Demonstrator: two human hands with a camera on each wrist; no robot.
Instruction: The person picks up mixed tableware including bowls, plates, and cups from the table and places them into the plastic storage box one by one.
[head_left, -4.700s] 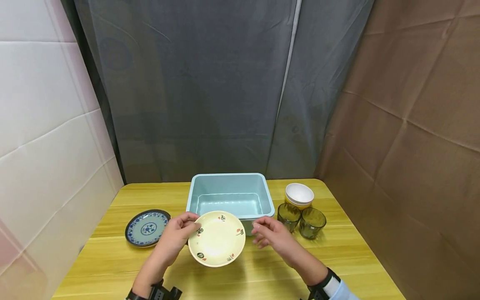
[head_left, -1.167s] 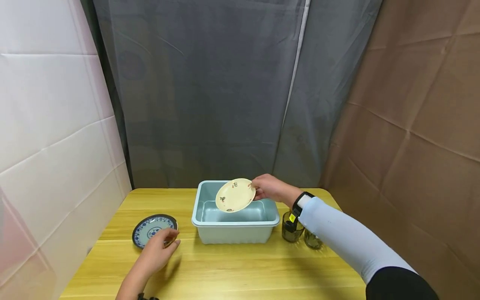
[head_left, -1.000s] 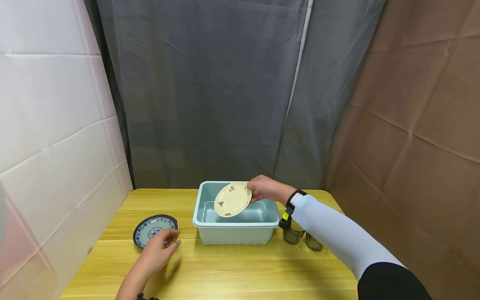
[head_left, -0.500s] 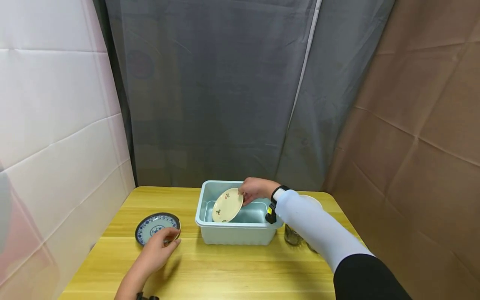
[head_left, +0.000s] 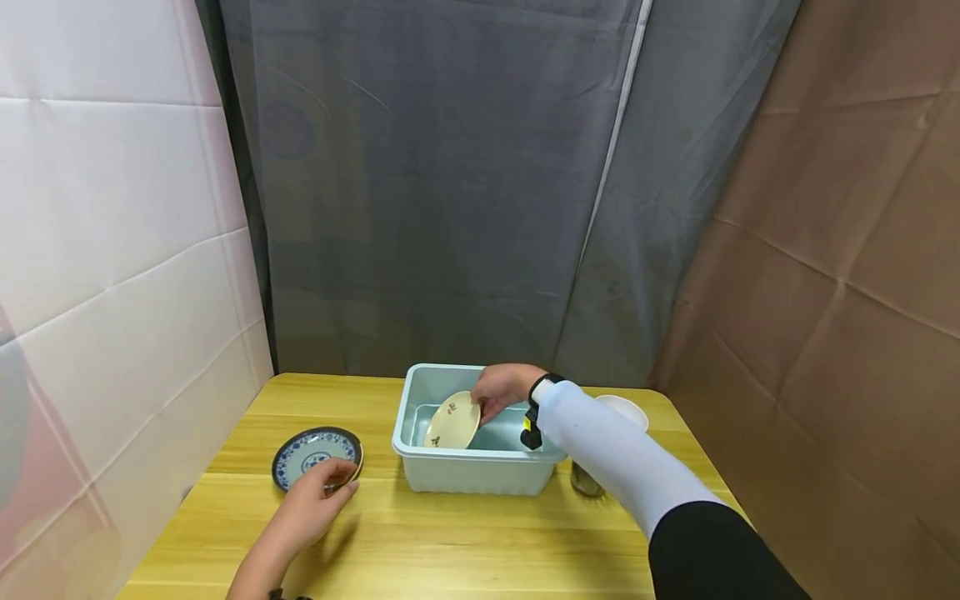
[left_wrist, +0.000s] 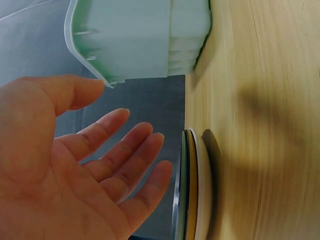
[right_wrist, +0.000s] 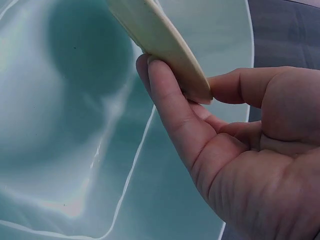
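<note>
My right hand (head_left: 504, 390) pinches the edge of a cream plate (head_left: 453, 422) with a small printed pattern. The plate tilts inside the light blue plastic basin (head_left: 480, 475), its lower part hidden by the near wall. In the right wrist view, thumb and fingers grip the cream plate (right_wrist: 167, 47) from both sides over the basin floor. My left hand (head_left: 311, 504) hovers with loosely bent fingers by a stack of plates (head_left: 300, 458), blue-and-white on top. The left wrist view has the left hand (left_wrist: 95, 160) holding nothing, beside the stacked plates (left_wrist: 200, 190).
Right of the basin, a white bowl (head_left: 626, 410) and a dark green glass (head_left: 585, 481) are partly covered by the right sleeve. All stand on a wooden table (head_left: 450, 550). Grey cloth (head_left: 450, 208) hangs behind, with white and brown sheets at the sides.
The cream plate passed from my left hand to the right, which carried it over the basin and lowered it inside. My left hand moved to the plate stack and stayed there.
</note>
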